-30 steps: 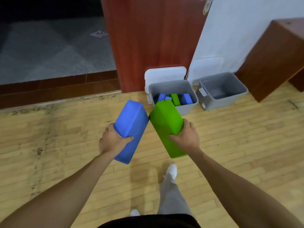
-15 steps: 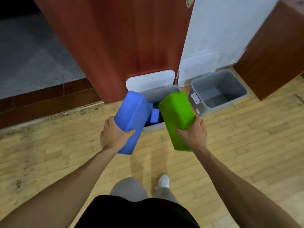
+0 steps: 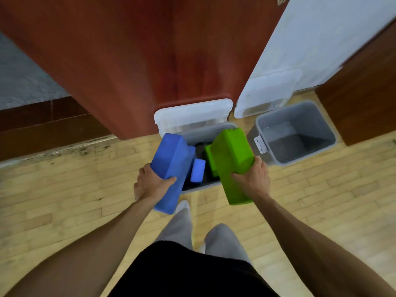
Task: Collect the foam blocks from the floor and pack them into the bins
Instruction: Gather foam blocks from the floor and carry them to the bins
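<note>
Left grip (image 3: 153, 183) is closed around a blue block (image 3: 171, 166); right grip (image 3: 252, 181) is closed around a green block (image 3: 232, 159).
Each block's long side points up and away from its grip, out over the near bin (image 3: 203, 133) just past both grips. Blue hangs over the bin's left edge and green over its right. The second bin (image 3: 308, 116) sits off to the right, closer to the right grip.

The blue block (image 3: 171, 166) and green block (image 3: 231, 159) hide most contents of the bin (image 3: 203, 133).
</note>
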Motion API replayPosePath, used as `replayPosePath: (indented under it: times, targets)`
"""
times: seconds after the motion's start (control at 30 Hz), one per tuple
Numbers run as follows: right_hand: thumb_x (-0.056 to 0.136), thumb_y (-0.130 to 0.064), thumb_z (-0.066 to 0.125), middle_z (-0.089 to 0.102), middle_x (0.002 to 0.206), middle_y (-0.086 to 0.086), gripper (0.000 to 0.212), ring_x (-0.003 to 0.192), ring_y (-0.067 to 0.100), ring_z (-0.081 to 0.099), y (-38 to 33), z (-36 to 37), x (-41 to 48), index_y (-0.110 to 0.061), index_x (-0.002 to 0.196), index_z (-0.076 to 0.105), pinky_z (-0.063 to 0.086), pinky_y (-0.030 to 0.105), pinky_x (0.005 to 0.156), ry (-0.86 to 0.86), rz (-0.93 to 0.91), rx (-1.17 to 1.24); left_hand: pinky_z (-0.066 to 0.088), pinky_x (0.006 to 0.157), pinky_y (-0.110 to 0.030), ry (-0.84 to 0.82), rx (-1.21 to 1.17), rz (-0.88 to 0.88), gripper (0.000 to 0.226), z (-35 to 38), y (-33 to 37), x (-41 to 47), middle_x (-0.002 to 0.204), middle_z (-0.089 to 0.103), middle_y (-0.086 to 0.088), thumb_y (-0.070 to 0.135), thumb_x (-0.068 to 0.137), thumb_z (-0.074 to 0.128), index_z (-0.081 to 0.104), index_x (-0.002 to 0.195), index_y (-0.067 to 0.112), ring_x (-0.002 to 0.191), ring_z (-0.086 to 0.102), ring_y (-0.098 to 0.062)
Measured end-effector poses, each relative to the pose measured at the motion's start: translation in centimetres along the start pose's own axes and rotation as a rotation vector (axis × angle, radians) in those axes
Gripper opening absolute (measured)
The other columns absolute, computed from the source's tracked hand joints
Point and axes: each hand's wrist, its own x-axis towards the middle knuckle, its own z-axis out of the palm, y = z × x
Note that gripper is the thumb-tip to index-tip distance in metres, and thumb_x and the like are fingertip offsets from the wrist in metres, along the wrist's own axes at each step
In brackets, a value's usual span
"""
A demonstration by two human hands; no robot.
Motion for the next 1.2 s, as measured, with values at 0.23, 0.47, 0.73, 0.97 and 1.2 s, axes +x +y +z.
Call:
replayPosePath:
  times: [0.23, 0.47, 0.73, 0.97, 1.2]
  targets:
    - [0.069, -0.038, 0.078, 0.044, 0.132, 0.015, 0.094, 0.125, 0.035, 0.043, -1.0, 0.9, 10.2, -0.007, 0.142, 0.027, 0.04, 0.047, 0.1, -0.031, 0.092, 0.062, 0.045, 0.09, -0.044, -0.119, 0.072, -0.048, 0.078, 2.9, 6.1, 7.9, 0.125, 0.047, -0.007, 0.049, 0.069, 0.073, 0.039, 0.129, 0.01, 0.112, 0.053, -0.03]
    - [0.073, -0.036, 0.076, 0.039, 0.135, 0.018, 0.089, 0.129, 0.036, 0.039, 3.2, 11.8, 25.0, -0.002, 0.139, 0.028, 0.037, 0.046, 0.101, -0.109, 0.121, 0.045, 0.046, 0.085, -0.041, -0.199, -0.039, -0.194, 0.075, 15.4, 8.1, 20.3, 0.117, 0.034, -0.001, 0.045, 0.071, 0.075, 0.041, 0.128, 0.011, 0.099, 0.053, -0.029]
    - [0.077, -0.039, 0.075, 0.032, 0.142, 0.015, 0.096, 0.129, 0.037, 0.038, 9.0, 25.3, 35.6, -0.008, 0.148, 0.019, 0.036, 0.051, 0.105, -0.201, 0.14, 0.088, 0.047, 0.077, -0.033, -0.251, -0.196, -0.242, 0.052, 29.2, 4.5, 31.5, 0.109, 0.065, -0.002, 0.058, 0.077, 0.067, 0.067, 0.108, 0.016, 0.094, 0.062, -0.023]
    - [0.085, -0.017, 0.061, 0.038, 0.136, 0.012, 0.056, 0.124, 0.033, 0.043, 10.4, 28.5, 35.2, -0.011, 0.138, 0.043, 0.038, 0.037, 0.1, -0.382, 0.023, 0.068, 0.036, 0.068, -0.035, -0.214, -0.141, -0.259, 0.028, 32.5, 3.8, 32.3, 0.091, 0.062, -0.014, 0.027, 0.098, 0.042, 0.061, 0.091, 0.006, 0.094, 0.059, -0.035]
    - [0.088, -0.012, 0.054, 0.063, 0.12, 0.011, 0.031, 0.11, 0.028, 0.058, 6.2, 21.5, 32.5, -0.01, 0.117, 0.063, 0.043, 0.032, 0.091, -0.55, -0.088, -0.023, 0.034, 0.063, -0.033, -0.374, -0.151, -0.205, 0.008, 25.5, 7.5, 26.6, 0.07, 0.048, -0.009, 0.026, 0.073, 0.043, 0.047, 0.072, 0.019, 0.066, 0.046, -0.023]
